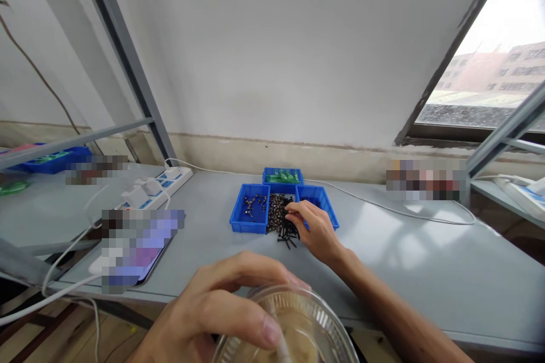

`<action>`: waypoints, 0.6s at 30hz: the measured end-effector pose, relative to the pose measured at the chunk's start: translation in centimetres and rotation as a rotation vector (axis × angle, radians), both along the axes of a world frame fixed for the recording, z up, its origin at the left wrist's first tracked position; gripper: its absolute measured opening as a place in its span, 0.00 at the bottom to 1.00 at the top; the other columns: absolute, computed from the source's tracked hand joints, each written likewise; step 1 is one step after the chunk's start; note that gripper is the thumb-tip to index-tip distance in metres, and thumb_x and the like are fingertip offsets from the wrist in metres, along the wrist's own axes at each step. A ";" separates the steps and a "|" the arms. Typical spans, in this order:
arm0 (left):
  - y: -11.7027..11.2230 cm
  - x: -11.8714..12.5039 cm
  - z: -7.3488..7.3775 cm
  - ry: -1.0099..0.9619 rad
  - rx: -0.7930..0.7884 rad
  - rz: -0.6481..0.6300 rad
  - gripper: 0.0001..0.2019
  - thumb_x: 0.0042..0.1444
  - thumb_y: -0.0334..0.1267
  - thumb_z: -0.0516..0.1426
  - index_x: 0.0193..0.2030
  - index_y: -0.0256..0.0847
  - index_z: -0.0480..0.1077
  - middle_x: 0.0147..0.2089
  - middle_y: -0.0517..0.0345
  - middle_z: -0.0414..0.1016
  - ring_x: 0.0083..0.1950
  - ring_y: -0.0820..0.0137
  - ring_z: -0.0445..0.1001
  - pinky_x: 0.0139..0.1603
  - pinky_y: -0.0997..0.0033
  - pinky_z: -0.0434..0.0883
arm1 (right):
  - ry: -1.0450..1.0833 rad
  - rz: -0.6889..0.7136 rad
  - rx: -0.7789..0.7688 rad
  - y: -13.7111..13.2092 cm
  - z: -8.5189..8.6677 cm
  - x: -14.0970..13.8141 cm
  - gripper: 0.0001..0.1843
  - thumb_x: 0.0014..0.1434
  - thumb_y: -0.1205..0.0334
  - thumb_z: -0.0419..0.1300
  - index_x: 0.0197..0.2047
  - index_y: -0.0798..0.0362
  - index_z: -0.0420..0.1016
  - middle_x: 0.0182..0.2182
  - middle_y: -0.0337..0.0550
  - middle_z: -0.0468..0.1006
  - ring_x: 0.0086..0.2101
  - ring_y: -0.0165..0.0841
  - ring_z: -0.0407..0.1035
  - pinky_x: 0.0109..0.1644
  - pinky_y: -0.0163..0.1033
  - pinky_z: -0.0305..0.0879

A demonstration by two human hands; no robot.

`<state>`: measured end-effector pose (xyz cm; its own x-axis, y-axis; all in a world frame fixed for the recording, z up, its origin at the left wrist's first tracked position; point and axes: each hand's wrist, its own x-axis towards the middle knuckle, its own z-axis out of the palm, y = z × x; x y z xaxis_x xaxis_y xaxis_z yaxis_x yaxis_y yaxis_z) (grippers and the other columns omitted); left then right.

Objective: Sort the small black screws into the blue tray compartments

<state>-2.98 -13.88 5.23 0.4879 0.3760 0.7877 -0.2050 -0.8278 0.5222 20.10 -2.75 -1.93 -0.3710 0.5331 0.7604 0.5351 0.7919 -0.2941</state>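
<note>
Close to the camera, my left hand is wrapped over a clear plastic cup with a domed lid, a straw and a light brown drink inside. My right hand reaches over a pile of screws on the table, its thumb and fingertips pinched together. Whatever lies between those fingertips is too small to make out. Silvery screws lie in the pile with longer black ones at its near right. Left of the pile, a blue bin holds a few silvery screws. The right-hand blue bin is partly covered by my right hand.
Behind the pile stands a blue bin with green contents. A phone, blurred in part, and a white power strip with plugs lie on the left. A white cable crosses the grey table. Metal posts flank the table.
</note>
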 end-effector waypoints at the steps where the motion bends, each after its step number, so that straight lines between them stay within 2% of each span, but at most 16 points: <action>1: 0.1 0.0 0.0 0.005 0.000 -0.012 0.21 0.63 0.50 0.62 0.61 0.55 0.67 0.60 0.52 0.76 0.50 0.59 0.83 0.45 0.66 0.83 | 0.001 0.001 0.001 0.0 0.0 0.0 0.08 0.71 0.67 0.56 0.49 0.50 0.75 0.37 0.45 0.81 0.38 0.34 0.76 0.44 0.38 0.74; 6: 0.3 0.0 -0.1 -0.007 -0.006 -0.021 0.24 0.61 0.50 0.65 0.62 0.59 0.68 0.60 0.53 0.77 0.46 0.59 0.84 0.41 0.66 0.84 | 0.037 0.022 0.024 0.1 0.0 0.0 0.11 0.70 0.69 0.56 0.50 0.50 0.78 0.40 0.46 0.82 0.41 0.35 0.77 0.47 0.40 0.76; 9: 0.3 0.1 -0.3 -0.007 -0.046 -0.038 0.25 0.60 0.49 0.65 0.63 0.61 0.66 0.61 0.54 0.75 0.49 0.58 0.83 0.42 0.64 0.84 | 0.040 0.045 0.031 0.2 0.0 0.1 0.12 0.70 0.68 0.55 0.47 0.49 0.80 0.40 0.46 0.82 0.40 0.35 0.77 0.46 0.41 0.76; 14: 0.1 0.1 -0.3 -0.014 -0.062 -0.058 0.21 0.65 0.49 0.61 0.63 0.60 0.67 0.62 0.54 0.75 0.50 0.59 0.83 0.44 0.63 0.84 | 0.034 0.072 0.015 0.3 -0.2 0.1 0.12 0.71 0.69 0.54 0.44 0.50 0.79 0.41 0.46 0.81 0.41 0.34 0.76 0.47 0.40 0.75; 18: 0.0 0.1 -0.3 0.005 -0.041 -0.025 0.22 0.64 0.51 0.61 0.64 0.61 0.66 0.61 0.54 0.75 0.49 0.59 0.83 0.42 0.64 0.84 | 0.038 0.067 -0.004 0.3 -0.3 0.1 0.13 0.70 0.70 0.53 0.44 0.50 0.78 0.42 0.46 0.80 0.42 0.34 0.75 0.47 0.39 0.74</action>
